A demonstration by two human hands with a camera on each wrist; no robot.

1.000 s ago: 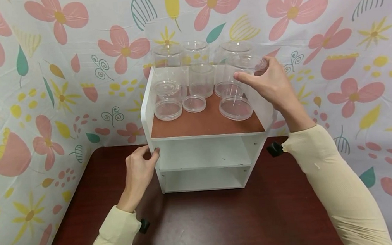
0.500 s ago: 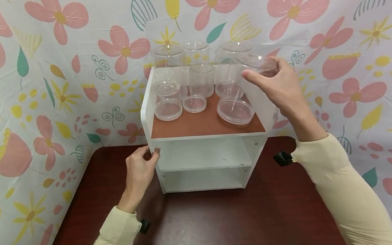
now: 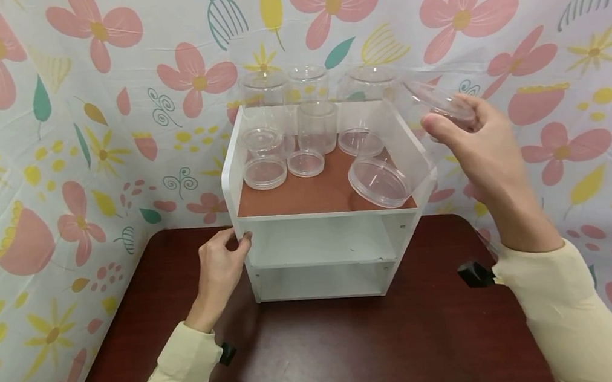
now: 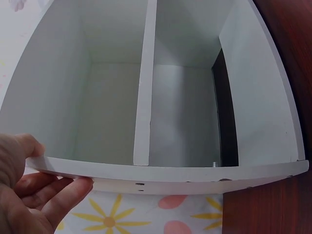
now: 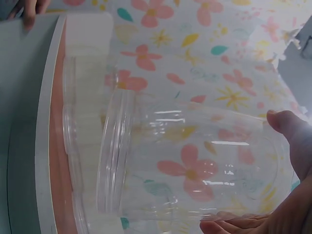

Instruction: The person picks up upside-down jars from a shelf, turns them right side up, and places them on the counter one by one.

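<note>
- White panels are forming a shelf unit [image 3: 323,264], which is standing on a dark red table [image 3: 320,353].
- The left hand [image 3: 221,268] is pinching the unit's left side panel between thumb and fingers.
- The right hand [image 3: 490,150] is gripping a clear jar [image 5: 190,161] at the end farther from the unit.
- This jar is slanting at the unit's front right top corner, ribbed end toward the brown top board [image 3: 296,201]; I cannot tell whether they are touching.
- Other clear jars [image 3: 318,128] are standing on the unit's top.
</note>
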